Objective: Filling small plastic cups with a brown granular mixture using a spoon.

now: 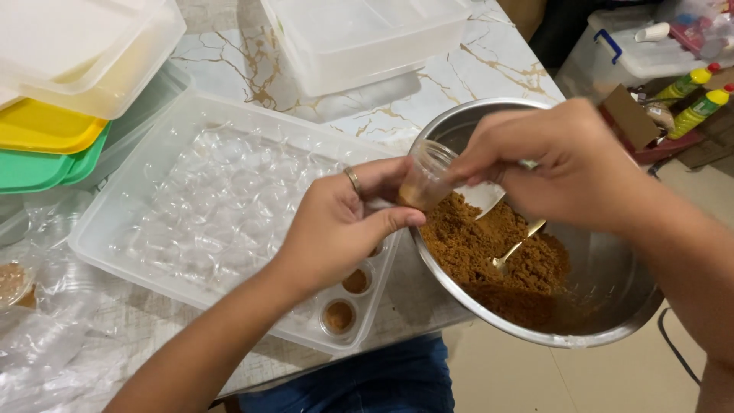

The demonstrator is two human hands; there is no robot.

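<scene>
My left hand, a ring on one finger, grips a small clear plastic cup tilted over the rim of a steel bowl. A little brown powder lies in the cup. My right hand pinches at the cup's mouth above the bowl. The bowl holds a heap of brown powder with a gold spoon lying in it. Under my left hand a clear tray holds many empty clear cups and two filled ones near its front corner.
Stacked clear, yellow and green lidded boxes sit at far left, another clear box at the back. Loose plastic cups lie at the near left on the marble table. A storage bin and bottles stand on the floor at right.
</scene>
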